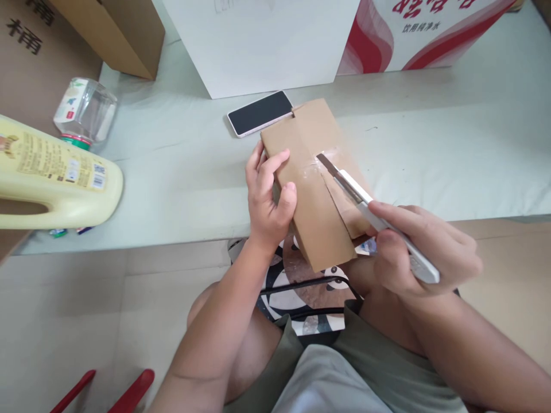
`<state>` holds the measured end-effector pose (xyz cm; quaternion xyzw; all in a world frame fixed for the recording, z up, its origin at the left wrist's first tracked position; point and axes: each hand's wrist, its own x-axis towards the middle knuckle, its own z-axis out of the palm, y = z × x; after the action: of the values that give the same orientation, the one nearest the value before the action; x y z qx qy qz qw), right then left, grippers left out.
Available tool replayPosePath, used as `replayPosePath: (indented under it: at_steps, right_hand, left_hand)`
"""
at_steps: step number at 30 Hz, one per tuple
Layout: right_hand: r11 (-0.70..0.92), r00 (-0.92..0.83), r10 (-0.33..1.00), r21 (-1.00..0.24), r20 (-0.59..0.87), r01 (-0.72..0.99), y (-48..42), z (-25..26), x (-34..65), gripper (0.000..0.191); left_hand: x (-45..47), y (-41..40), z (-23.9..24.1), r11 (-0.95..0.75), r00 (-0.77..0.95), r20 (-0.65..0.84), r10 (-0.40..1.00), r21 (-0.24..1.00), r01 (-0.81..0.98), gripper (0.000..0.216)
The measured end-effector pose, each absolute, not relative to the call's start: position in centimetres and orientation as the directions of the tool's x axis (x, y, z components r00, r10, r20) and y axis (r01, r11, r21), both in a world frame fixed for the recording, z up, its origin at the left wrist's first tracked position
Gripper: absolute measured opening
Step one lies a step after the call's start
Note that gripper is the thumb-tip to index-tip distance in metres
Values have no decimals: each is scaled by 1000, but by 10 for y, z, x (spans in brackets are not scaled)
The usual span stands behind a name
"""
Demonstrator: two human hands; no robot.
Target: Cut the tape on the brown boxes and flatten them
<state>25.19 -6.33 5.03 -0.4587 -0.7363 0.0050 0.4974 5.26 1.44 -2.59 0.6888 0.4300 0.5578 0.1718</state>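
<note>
A small brown cardboard box (316,221) is tilted over the table's near edge, with clear tape across its middle seam. Around its left side my left hand (270,198) is closed, thumb and fingertips pressing on the upper face. My right hand (424,246) grips a utility knife (365,201) with a white handle, its blade out. The blade's tip rests at or just over the taped seam; contact cannot be made out. Below the tape, the seam between the flaps shows a gap. Behind the box lies a smartphone (260,113) with a dark screen.
A white carton (267,46) and a red-and-white carton (422,40) stand at the back of the covered table (172,172). To the left are a yellow jug (64,178), a clear jar (88,109) and brown cartons (116,34). A panda-print bag (310,287) sits below the table edge.
</note>
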Motion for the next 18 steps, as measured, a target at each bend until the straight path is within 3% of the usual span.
replayPosePath:
  at_steps: [9, 18]
  right_hand:
    - [638, -97, 625, -434, 775, 637, -57, 47, 252, 46]
    - [589, -26, 629, -454, 777, 668, -57, 41, 253, 41]
  left_hand:
    - [55, 16, -27, -576, 4, 634, 773, 699, 423, 49]
    - [57, 17, -26, -576, 12, 635, 772, 692, 435, 50]
